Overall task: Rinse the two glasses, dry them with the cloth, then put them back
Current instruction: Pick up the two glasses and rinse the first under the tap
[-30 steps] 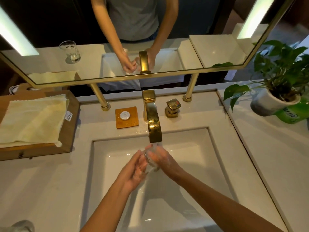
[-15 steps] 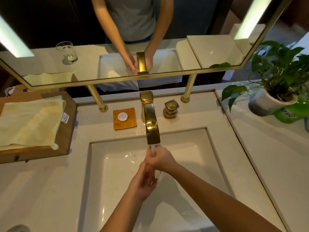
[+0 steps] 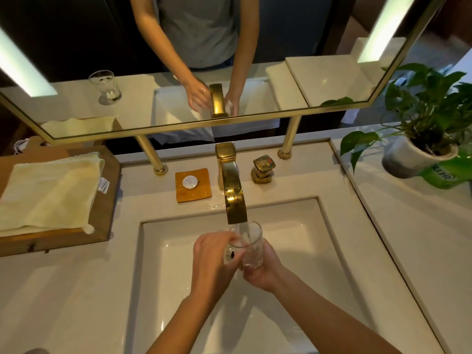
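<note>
gold overhead, clear walls below: held the glass (image 3: 246,247) mouth-up under the lip of the gold faucet (image 3: 233,198), low over the sink (image 3: 178,290), and caught the running stream straight in the open mouth. wrapped the left hand (image 3: 213,261) round the near-left wall, fingers curled against it; cupped the right hand (image 3: 263,272) round the lower wall and base from the other side, fingers likewise curled. gripped with both, then, neither spread flat. judged the rinse of this glass under way, with drying and putting back yet to come. seemed best to keep the rim just clear of the metal spout for fear of chipping it; to fill only partway, swirl, and tip out into the basin rather than toward the counter; to turn it between the palms and wet the outer wall too. reckoned it slippery, so worth keeping one hand under the base and staying low above the bowl in case of a slip. made out the second glass (image 3: 105,86) only as a reflection in the mirror (image 3: 178,126), upright on the counter's left side, apart from the sink; could not tell whether rinsed. saw the pale yellow cloth (image 3: 48,192) folded on the wooden tray (image 3: 102,226) to the left, well apart from both hands, within reach for the drying.
</note>
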`<state>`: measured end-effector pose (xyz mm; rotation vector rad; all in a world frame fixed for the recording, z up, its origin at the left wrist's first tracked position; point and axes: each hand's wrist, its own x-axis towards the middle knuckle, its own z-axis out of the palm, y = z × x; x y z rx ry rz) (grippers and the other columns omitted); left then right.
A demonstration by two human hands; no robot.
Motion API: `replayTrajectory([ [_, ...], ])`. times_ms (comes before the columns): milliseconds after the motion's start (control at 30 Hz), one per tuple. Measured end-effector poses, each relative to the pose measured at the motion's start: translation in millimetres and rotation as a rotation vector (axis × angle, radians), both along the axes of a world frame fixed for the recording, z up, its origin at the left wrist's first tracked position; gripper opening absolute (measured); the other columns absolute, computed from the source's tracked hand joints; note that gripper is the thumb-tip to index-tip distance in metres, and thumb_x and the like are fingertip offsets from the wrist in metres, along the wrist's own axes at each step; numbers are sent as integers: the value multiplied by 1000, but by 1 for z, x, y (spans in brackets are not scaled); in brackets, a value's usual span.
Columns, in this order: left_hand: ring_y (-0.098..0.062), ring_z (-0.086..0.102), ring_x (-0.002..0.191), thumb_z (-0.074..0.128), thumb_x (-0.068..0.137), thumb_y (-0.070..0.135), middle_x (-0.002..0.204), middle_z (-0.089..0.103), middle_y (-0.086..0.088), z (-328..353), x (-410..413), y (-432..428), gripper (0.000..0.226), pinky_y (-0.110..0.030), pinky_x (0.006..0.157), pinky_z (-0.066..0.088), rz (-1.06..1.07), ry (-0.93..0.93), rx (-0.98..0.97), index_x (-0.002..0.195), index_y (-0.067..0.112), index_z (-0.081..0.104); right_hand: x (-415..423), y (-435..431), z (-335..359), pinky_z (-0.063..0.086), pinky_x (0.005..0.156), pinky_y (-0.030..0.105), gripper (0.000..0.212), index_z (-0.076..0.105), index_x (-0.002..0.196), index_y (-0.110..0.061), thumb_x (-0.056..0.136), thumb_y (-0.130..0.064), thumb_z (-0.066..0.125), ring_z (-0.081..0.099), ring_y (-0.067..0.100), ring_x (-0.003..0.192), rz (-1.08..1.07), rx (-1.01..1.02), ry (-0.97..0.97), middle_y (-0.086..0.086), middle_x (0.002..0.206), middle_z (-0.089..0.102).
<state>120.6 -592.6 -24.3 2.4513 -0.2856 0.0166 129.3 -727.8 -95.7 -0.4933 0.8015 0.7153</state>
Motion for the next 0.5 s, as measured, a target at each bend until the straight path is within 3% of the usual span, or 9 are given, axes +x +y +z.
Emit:
replayTrajectory([
  [33, -6, 50, 105, 78, 70, 40, 114, 55, 10, -1, -3, 1, 54, -25, 96, 38, 103, -3, -108, 118, 26, 58, 0, -4, 6, 41, 33, 20, 53, 69, 99, -9, 88, -58, 53, 58, 15, 51, 4, 13, -23, 7, 77, 63],
  [100, -3, 41, 113, 86, 61, 37, 122, 40, 15, -2, -6, 1, 87, -19, 95, 37, 179, 190, -287, 133, 25, 40, -1, -7, 16, 43, 32, 19, 52, 71, 87, -7, 88, -57, 56, 58, 14, 45, 53, 37, -75, 6, 71, 63],
  [167, 2, 47, 106, 86, 64, 21, 115, 43, 24, -2, -6, -6, 86, -7, 86, 39, 114, 447, -437, 131, 30, 34, -4, -4, 26, 43, 35, 19, 48, 69, 84, -10, 89, -56, 56, 56, 10, 43, 142, 1, -108, 2, 66, 63],
  [233, 5, 53, 95, 83, 68, 9, 104, 47, 28, -4, -6, -12, 73, -5, 73, 42, 109, 508, -529, 119, 34, 37, -5, 0, 36, 48, 44, 21, 45, 69, 88, -14, 89, -57, 56, 60, 10, 55, 227, -91, -126, 1, 72, 66],
  [300, 5, 55, 93, 83, 67, 11, 99, 52, 24, -5, -2, -15, 64, -5, 68, 45, 158, 462, -530, 113, 30, 43, -3, 1, 43, 55, 60, 26, 38, 71, 96, -16, 95, -49, 51, 67, 17, 77, 279, -374, -184, 5, 89, 70],
  [333, 3, 56, 94, 85, 65, 16, 100, 54, 21, -8, -1, -16, 64, -6, 67, 47, 175, 436, -500, 114, 28, 45, -2, -1, 43, 56, 66, 29, 30, 68, 98, -17, 98, -41, 50, 67, 20, 86, 287, -608, -281, 7, 96, 69],
  [400, -3, 57, 98, 87, 61, 25, 104, 55, 18, -17, -2, -15, 69, -11, 68, 49, 198, 425, -464, 117, 28, 46, -2, -9, 43, 52, 74, 34, 17, 62, 89, -17, 98, -24, 50, 62, 21, 86, 162, -1084, -549, 6, 90, 64],
  [467, -7, 58, 96, 85, 64, 28, 104, 56, 17, -21, -3, -14, 64, -13, 70, 49, 211, 428, -454, 116, 28, 47, -3, -19, 52, 51, 73, 30, 22, 62, 81, -18, 95, -28, 48, 60, 11, 79, 129, -1272, -902, -3, 80, 63],
  [500, -8, 60, 92, 83, 69, 26, 100, 56, 15, -20, -5, -14, 55, -16, 71, 51, 189, 433, -435, 112, 25, 49, -5, -21, 58, 50, 76, 28, 27, 64, 83, -20, 95, -34, 45, 61, 9, 80, 264, -1293, -1038, -6, 82, 65],
])
